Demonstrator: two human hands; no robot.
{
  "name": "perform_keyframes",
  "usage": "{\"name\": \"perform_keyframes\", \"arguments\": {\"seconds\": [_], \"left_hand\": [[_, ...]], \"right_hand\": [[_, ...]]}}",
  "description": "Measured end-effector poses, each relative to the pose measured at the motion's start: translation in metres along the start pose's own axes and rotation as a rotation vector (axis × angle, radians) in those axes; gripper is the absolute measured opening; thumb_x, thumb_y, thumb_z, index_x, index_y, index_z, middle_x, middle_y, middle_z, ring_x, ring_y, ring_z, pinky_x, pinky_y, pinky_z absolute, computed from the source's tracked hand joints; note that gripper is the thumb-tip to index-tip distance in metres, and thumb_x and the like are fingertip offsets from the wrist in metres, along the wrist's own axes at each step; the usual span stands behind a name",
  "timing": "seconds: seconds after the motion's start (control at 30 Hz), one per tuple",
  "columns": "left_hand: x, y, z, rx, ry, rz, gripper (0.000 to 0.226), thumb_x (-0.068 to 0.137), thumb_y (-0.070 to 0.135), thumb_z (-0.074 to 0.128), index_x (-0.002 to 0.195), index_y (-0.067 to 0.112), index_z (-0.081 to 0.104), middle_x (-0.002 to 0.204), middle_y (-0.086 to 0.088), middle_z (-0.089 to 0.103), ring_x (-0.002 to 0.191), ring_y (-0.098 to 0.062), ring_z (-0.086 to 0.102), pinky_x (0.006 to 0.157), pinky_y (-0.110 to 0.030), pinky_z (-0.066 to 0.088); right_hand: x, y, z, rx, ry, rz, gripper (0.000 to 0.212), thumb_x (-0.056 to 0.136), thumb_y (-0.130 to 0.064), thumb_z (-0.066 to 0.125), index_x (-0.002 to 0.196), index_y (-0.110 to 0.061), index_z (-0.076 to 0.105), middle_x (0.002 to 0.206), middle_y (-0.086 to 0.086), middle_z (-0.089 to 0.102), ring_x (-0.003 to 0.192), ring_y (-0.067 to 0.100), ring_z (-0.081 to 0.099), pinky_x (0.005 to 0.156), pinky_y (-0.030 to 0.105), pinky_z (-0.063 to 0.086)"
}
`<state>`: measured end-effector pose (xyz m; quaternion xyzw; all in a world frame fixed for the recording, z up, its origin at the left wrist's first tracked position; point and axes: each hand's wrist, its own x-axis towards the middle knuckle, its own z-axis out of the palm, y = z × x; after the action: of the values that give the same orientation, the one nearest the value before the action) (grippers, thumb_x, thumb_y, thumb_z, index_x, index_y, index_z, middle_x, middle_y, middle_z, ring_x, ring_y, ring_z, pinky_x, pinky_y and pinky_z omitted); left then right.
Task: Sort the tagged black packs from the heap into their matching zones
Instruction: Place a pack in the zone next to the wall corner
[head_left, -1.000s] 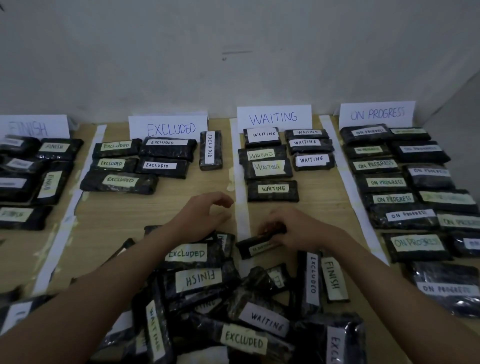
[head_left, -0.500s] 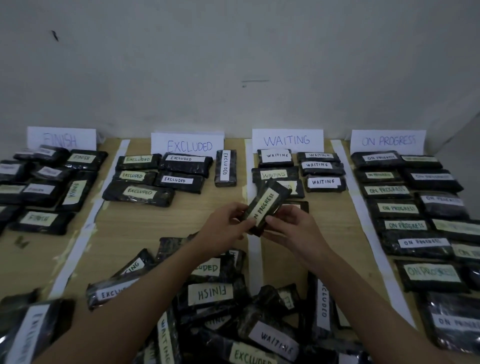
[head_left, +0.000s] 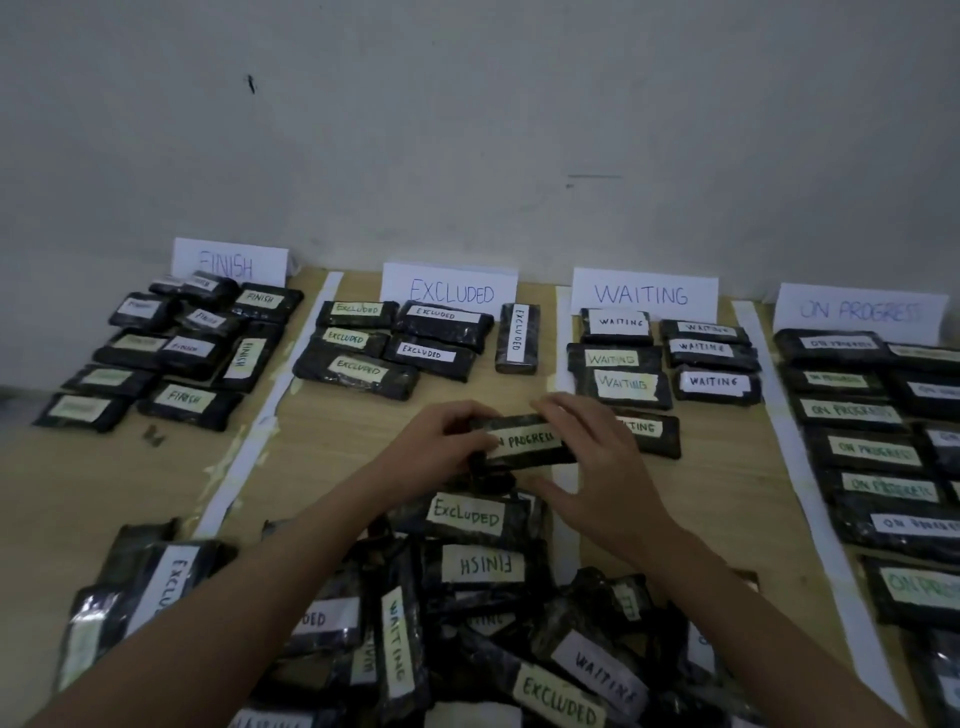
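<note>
Pack (head_left: 524, 441) tagged ON PROGRESS, held level over the surface (head_left: 332, 452) between the EXCLUDED and WAITING zones, above the heap (head_left: 467, 597); gripped at its left end by left hand (head_left: 441, 447), fingers curled round it; right hand (head_left: 597, 467) pinching the right end, fingers over the top edge, thumb below; likely light, soft-wrapped, glossy film perhaps slippery; best taken by the ends, tag showing; bound for ON PROGRESS zone (head_left: 857, 415), far right.
</note>
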<state>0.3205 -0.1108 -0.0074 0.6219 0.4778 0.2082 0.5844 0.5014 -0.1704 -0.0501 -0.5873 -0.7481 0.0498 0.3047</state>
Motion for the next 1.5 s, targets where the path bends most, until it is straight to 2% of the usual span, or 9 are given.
{"name": "perform_keyframes", "arguments": {"seconds": [0.3, 0.5, 0.7, 0.9, 0.97, 1.07, 1.2, 1.37, 1.5], "left_hand": [[0.001, 0.019, 0.042, 0.204, -0.250, 0.141, 0.016, 0.088, 0.013, 0.059, 0.088, 0.028, 0.065, 0.067, 0.008, 0.067, 0.058, -0.006, 0.060, 0.059, -0.024, 0.049], [0.000, 0.040, 0.121, 0.445, -0.479, 0.213, 0.013, 0.090, 0.028, 0.057, 0.101, 0.024, 0.061, 0.092, 0.000, 0.067, 0.081, -0.015, 0.063, 0.072, -0.029, 0.049], [-0.004, 0.046, 0.215, 0.519, -0.594, 0.321, 0.018, 0.089, 0.024, 0.059, 0.106, 0.019, 0.060, 0.101, 0.002, 0.063, 0.096, -0.013, 0.059, 0.080, -0.019, 0.045], [-0.017, 0.061, 0.306, 0.686, -0.830, 0.483, 0.029, 0.092, 0.022, 0.054, 0.120, 0.014, 0.054, 0.118, 0.000, 0.057, 0.108, -0.010, 0.052, 0.070, -0.003, 0.040], [-0.019, 0.064, 0.330, 0.742, -0.880, 0.530, 0.031, 0.092, 0.020, 0.053, 0.123, 0.012, 0.052, 0.122, -0.003, 0.056, 0.110, -0.013, 0.052, 0.069, -0.004, 0.037], [-0.020, 0.062, 0.352, 0.770, -0.914, 0.549, 0.031, 0.093, 0.018, 0.053, 0.123, 0.012, 0.052, 0.123, -0.004, 0.055, 0.109, -0.015, 0.052, 0.083, -0.014, 0.037], [-0.016, 0.052, 0.357, 0.807, -0.917, 0.540, 0.033, 0.093, 0.021, 0.053, 0.125, 0.014, 0.051, 0.123, -0.002, 0.054, 0.111, -0.015, 0.051, 0.092, -0.024, 0.041], [-0.005, 0.048, 0.348, 0.776, -0.868, 0.540, 0.028, 0.092, 0.019, 0.053, 0.120, 0.016, 0.054, 0.121, 0.000, 0.056, 0.106, -0.009, 0.051, 0.073, -0.001, 0.036], [0.002, 0.047, 0.337, 0.764, -0.826, 0.549, 0.029, 0.093, 0.018, 0.053, 0.121, 0.017, 0.054, 0.120, 0.003, 0.056, 0.103, -0.004, 0.050, 0.074, 0.001, 0.036]], "right_hand": [[-0.041, -0.008, -0.030, -0.132, 0.077, 0.059, 0.053, 0.066, -0.029, 0.071, 0.115, -0.013, 0.060, 0.109, 0.007, 0.063, 0.104, 0.022, 0.050, 0.087, 0.041, 0.047], [-0.117, 0.016, -0.080, -0.265, 0.167, 0.229, 0.043, 0.069, -0.026, 0.069, 0.109, -0.011, 0.064, 0.107, 0.006, 0.065, 0.100, 0.031, 0.057, 0.079, 0.044, 0.051], [-0.225, 0.061, -0.139, -0.380, 0.227, 0.463, 0.052, 0.061, -0.008, 0.081, 0.110, -0.005, 0.065, 0.109, 0.010, 0.066, 0.097, 0.022, 0.043, 0.080, 0.038, 0.051], [-0.302, 0.127, -0.202, -0.460, 0.134, 0.712, 0.056, 0.054, 0.001, 0.082, 0.108, -0.002, 0.066, 0.107, 0.017, 0.066, 0.091, 0.040, 0.058, 0.076, 0.048, 0.054], [-0.311, 0.150, -0.215, -0.483, 0.075, 0.797, 0.052, 0.063, 0.001, 0.077, 0.114, -0.004, 0.064, 0.115, 0.017, 0.063, 0.101, 0.041, 0.055, 0.077, 0.048, 0.052], [-0.312, 0.180, -0.222, -0.523, -0.050, 0.917, 0.052, 0.084, -0.002, 0.055, 0.134, -0.014, 0.048, 0.141, 0.007, 0.045, 0.125, 0.031, 0.037, 0.091, 0.040, 0.042], [-0.305, 0.201, -0.215, -0.494, -0.157, 0.956, 0.053, 0.088, -0.007, 0.052, 0.139, -0.017, 0.041, 0.146, 0.004, 0.037, 0.129, 0.029, 0.031, 0.094, 0.041, 0.038], [-0.324, 0.198, -0.189, -0.446, 0.129, 0.848, 0.045, 0.062, 0.001, 0.077, 0.105, 0.004, 0.065, 0.115, 0.027, 0.059, 0.105, 0.045, 0.055, 0.081, 0.051, 0.052], [-0.328, 0.192, -0.181, -0.420, 0.137, 0.810, 0.036, 0.069, -0.002, 0.075, 0.103, 0.002, 0.065, 0.107, 0.024, 0.060, 0.098, 0.042, 0.057, 0.078, 0.048, 0.053]]}}
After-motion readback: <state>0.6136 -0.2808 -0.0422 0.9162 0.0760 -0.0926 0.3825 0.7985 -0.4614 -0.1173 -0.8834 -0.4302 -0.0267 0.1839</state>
